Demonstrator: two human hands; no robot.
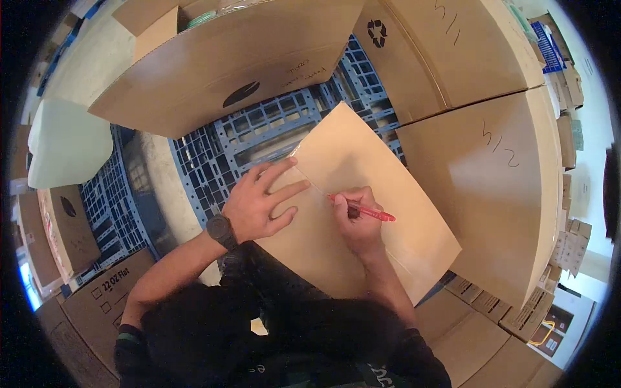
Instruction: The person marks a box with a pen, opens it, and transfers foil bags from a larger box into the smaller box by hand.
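A closed cardboard box [407, 200] lies in front of me, its plain top face turned up and a seam running across it. My right hand [359, 216] is closed around a red pen [374, 212], whose tip is at or just above the cardboard near the seam. To the left, my left hand [262, 204] rests on the same box with its fingers spread, holding nothing. A black watch [221, 231] is on the left wrist. No writing can be made out on this box top.
Blue plastic pallets [265, 126] with open grids lie beneath. A large open carton [239, 71] stands ahead. Stacked cartons marked by hand [479, 161] rise at the right. A box printed "22 OZ Flat" [110, 291] is at the lower left, below a whitish plastic-wrapped bundle [68, 142].
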